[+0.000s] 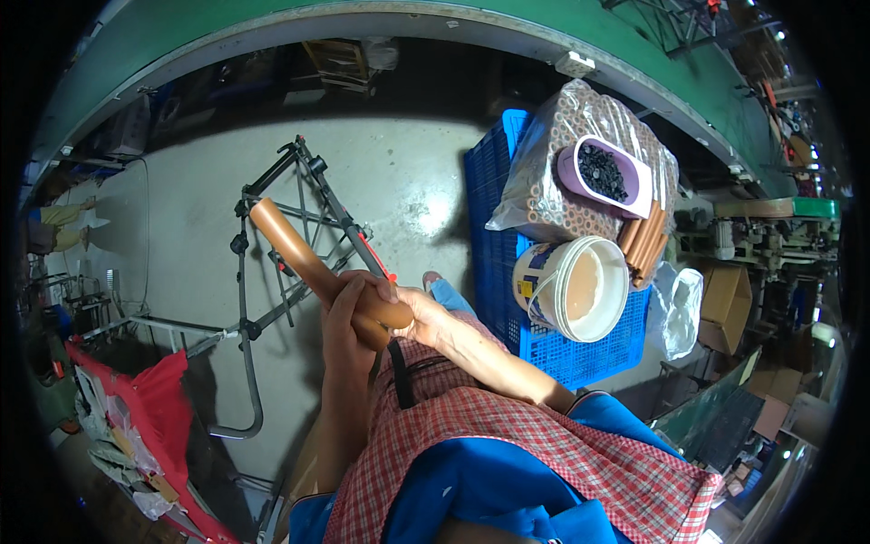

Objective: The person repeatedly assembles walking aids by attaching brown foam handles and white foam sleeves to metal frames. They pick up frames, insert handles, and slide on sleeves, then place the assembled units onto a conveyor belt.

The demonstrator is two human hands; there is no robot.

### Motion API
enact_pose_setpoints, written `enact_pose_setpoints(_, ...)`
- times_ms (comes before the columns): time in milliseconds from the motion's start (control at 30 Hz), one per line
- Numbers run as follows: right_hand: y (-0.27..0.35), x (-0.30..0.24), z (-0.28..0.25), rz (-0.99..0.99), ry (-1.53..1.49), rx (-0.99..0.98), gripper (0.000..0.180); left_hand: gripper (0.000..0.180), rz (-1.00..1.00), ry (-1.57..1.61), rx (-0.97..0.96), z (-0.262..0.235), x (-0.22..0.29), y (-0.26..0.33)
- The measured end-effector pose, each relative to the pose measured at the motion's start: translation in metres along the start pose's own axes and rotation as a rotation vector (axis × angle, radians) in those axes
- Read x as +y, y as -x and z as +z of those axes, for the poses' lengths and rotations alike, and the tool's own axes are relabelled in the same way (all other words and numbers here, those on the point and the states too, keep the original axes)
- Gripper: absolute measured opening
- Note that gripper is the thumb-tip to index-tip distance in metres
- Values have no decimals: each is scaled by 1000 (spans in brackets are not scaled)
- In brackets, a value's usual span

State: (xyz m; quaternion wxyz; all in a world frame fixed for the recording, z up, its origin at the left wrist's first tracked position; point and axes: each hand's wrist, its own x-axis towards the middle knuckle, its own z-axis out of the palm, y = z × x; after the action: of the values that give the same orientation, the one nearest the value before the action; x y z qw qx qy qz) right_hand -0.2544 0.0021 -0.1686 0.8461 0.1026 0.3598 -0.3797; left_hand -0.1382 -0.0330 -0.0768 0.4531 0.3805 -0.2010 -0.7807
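Red cloth (163, 399) drapes at the lower left, an open cardboard box (725, 308) sits at right, and dim shapes, probably machinery (766, 234), appear above it.

Smooth, softly glossy tubing (294, 242), plastic crate (580, 356), cloth apron (480, 412)

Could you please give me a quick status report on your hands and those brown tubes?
Left hand wrapped around brown tubes. Right hand at their near ends, fingers partly hidden. Black frame beyond tubes; contact unclear.
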Motion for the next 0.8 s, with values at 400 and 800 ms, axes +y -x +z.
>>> enact_pose_setpoints(400,-67,3,-15,-86,-120,-130,35,26,116,5,125,-11,-12,-3)
enact_pose_setpoints(800,4,-5,13,47,-36,118,31,20,17,14,50,-2,-6,-4)
